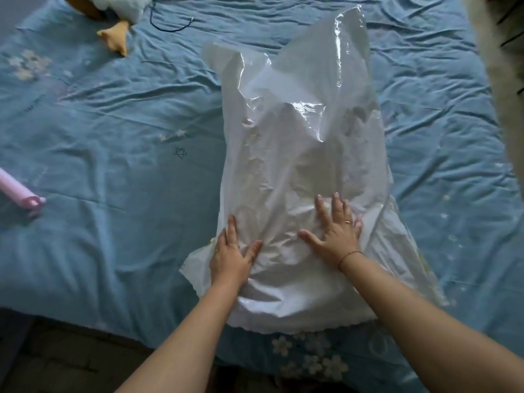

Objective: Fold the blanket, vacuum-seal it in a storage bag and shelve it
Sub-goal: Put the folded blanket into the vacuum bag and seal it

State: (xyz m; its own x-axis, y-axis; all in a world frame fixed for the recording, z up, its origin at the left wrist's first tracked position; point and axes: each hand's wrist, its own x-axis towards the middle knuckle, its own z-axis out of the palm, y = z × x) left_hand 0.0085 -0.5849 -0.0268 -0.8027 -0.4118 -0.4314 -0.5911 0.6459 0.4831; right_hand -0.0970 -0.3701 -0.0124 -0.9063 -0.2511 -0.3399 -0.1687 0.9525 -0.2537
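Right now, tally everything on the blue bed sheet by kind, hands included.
storage bag: 1
plush toy: 1
pink tube: 1
dark cord: 1
hands pressing flat on the bag: 2, left hand and right hand
Total: 6

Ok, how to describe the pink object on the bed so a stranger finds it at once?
Start from the blue bedsheet. Left of the white plastic storage bag, at the picture's left edge, lies a pink cylinder. Nothing else there is pink; the plush toy above is white and yellow.
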